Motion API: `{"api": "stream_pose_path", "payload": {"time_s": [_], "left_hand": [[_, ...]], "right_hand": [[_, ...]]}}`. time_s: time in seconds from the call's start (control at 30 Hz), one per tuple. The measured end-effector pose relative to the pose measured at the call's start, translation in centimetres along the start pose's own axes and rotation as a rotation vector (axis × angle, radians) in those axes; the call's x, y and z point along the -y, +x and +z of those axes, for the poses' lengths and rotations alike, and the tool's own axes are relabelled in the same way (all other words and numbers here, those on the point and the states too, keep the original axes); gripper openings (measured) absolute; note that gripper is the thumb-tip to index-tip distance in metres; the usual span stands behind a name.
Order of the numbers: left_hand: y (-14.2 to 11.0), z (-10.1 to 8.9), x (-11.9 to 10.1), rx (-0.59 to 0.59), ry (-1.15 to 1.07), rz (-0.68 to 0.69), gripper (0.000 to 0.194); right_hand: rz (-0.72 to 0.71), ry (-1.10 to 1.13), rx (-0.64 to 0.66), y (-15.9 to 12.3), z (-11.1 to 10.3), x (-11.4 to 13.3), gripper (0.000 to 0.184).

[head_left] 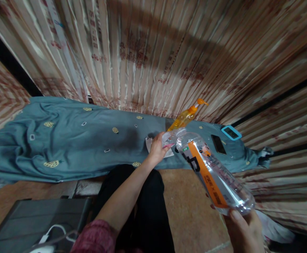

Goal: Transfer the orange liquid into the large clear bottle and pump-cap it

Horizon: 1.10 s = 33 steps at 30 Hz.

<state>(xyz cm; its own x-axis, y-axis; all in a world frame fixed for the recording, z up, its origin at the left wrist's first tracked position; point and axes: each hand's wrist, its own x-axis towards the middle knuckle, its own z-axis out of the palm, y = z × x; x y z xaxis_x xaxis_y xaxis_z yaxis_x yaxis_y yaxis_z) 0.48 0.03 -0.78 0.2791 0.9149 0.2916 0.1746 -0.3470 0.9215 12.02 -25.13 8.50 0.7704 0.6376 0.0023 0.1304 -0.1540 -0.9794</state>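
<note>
My right hand point(244, 230) grips the base of a large clear plastic bottle point(212, 172) with an orange label, tilted with its neck pointing up and left. My left hand point(157, 149) is closed around the bottle's neck and cap end. Just behind the neck stands a small orange pump bottle point(186, 117), leaning on the blue cloth point(63, 140). A white slip of paper point(149, 144) lies under my left hand.
The blue patterned cloth covers a low surface along a striped curtain point(153, 52). A black phone point(218, 144) and a small blue-framed device point(231, 132) lie on it at the right. A dark case point(32, 221) with a white cable sits at the lower left.
</note>
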Motion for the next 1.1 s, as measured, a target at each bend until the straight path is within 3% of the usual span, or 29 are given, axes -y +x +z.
{"api": "stream_pose_path", "payload": {"time_s": [0.87,1.1], "left_hand": [[0.0,-0.2,-0.5,0.01,0.007,0.002,0.059],[0.1,-0.1,-0.5,-0.002,-0.001,-0.002,0.06]], "right_hand": [[-0.048,0.056,-0.01,1.0,-0.8,-1.6,0.077],[-0.016,0.038,-0.004,0.1,-0.2,-0.5,0.075]]}}
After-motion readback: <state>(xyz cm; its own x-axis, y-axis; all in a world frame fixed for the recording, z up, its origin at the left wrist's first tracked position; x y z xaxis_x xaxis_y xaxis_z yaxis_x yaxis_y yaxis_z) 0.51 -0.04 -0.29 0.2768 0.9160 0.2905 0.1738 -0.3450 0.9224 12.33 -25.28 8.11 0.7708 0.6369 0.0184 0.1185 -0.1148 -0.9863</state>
